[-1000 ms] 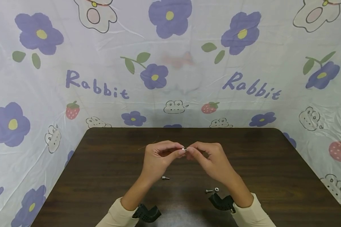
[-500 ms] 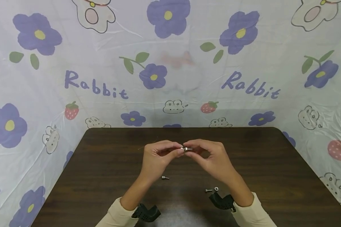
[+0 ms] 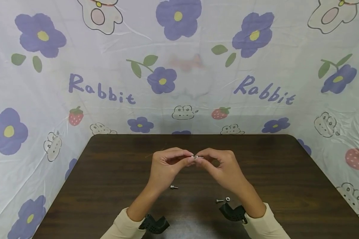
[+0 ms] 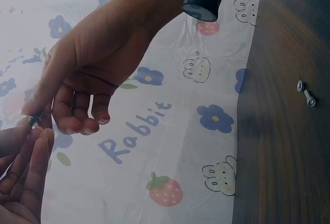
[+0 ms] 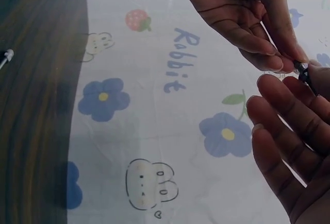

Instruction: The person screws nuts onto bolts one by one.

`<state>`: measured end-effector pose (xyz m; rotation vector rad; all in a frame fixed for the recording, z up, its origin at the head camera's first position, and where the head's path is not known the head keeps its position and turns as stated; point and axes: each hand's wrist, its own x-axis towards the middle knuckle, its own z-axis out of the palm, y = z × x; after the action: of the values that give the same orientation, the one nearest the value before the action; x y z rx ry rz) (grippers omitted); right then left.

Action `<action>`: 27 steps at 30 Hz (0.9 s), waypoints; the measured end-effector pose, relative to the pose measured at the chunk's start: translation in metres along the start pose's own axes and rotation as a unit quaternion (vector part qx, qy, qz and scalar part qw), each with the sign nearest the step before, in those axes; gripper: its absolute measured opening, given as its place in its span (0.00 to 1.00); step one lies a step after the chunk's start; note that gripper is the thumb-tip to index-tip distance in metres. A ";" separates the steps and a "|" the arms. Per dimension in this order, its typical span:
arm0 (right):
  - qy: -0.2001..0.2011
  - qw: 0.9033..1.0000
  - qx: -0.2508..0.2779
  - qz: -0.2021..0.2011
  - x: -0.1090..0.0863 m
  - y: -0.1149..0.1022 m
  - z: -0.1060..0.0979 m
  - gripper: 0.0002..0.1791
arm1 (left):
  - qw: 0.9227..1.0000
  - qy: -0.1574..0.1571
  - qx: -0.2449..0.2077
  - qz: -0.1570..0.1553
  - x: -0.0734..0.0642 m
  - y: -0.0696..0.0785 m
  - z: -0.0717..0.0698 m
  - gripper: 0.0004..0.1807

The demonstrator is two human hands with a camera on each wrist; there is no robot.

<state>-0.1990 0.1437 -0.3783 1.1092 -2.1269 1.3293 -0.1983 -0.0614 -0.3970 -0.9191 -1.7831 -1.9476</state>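
Above the middle of the table, my left hand (image 3: pixel 169 166) pinches the head end of a small silver bolt (image 3: pixel 200 157) between thumb and forefinger. The bolt lies roughly level, its shank pointing right. A nut (image 3: pixel 196 157) sits around the shank, and the thumb and forefinger of my right hand (image 3: pixel 222 167) pinch at it. In the left wrist view the bolt is mostly hidden by fingertips. The right wrist view shows the dark nut and bolt (image 5: pixel 303 72) between both hands' fingertips, with the right hand's other fingers loosely extended.
On the dark wooden table (image 3: pixel 116 186) lies another bolt (image 3: pixel 174 187), left of centre. Nearer the right wrist lie a bolt (image 3: pixel 219 200) and a loose nut (image 3: pixel 228 199). A printed cloth (image 3: pixel 197 83) hangs behind the table.
Half a second ago the right thumb and forefinger were spread apart around the nut; now they have come together on it. The left hand stays in place with the bolt.
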 end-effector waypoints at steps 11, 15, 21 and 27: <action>0.021 1.000 -0.015 -0.016 0.000 -0.002 -0.004 0.15 | 1.000 0.008 0.003 -0.005 0.001 0.000 0.000 0.04; 0.028 0.999 -0.016 -0.035 0.001 -0.003 -0.005 0.23 | 1.000 0.012 0.005 -0.007 0.001 0.001 0.000 0.04; 0.033 0.998 -0.010 -0.044 0.002 -0.002 -0.003 0.18 | 1.000 0.009 -0.001 -0.001 0.000 0.001 0.001 0.04; 0.034 0.998 -0.012 -0.051 0.001 0.001 -0.002 0.17 | 1.000 0.006 -0.005 0.002 0.000 0.000 0.001 0.04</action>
<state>-0.2008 0.1456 -0.3771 1.1308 -2.0045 1.2721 -0.1978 -0.0601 -0.3974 -0.9104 -1.7653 -1.9572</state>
